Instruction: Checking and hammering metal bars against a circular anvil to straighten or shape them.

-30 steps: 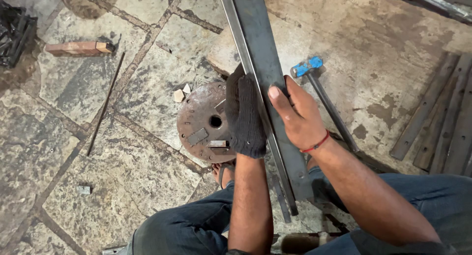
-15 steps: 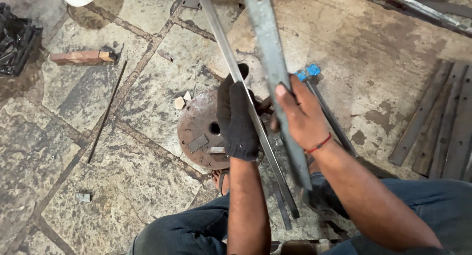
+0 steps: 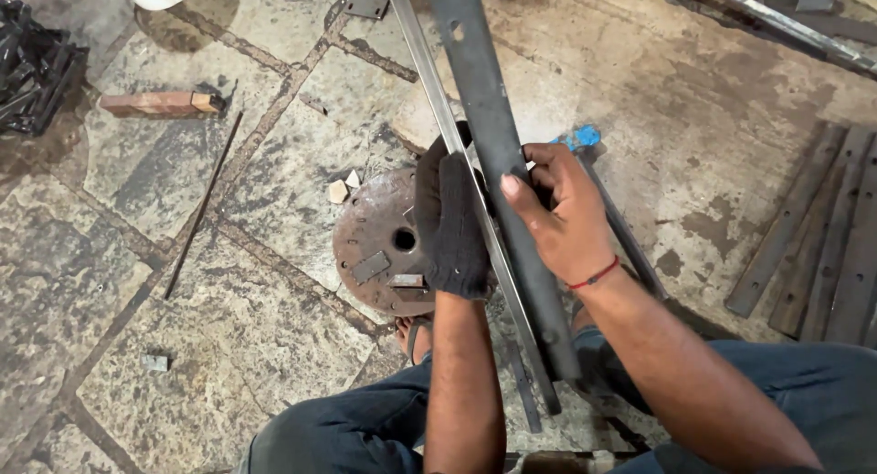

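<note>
Grip: gloved left hand (image 3: 449,227) and bare right hand (image 3: 559,216) clasping long dark flat steel bar (image 3: 484,118), holed, beside thin grey strip (image 3: 437,90), above rusty round disc (image 3: 376,241).

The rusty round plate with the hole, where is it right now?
In the head view the rusty round plate lies on the stone floor left of centre, right beside the gloved left hand and just ahead of the person's knees.

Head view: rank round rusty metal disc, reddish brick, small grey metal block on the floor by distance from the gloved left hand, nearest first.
1. Round rusty metal disc: directly under and beside the gloved left hand, on its left.
2. Small grey metal block: lower left on the stone floor.
3. Reddish brick: upper left, farthest, though not far beyond the block.
</note>
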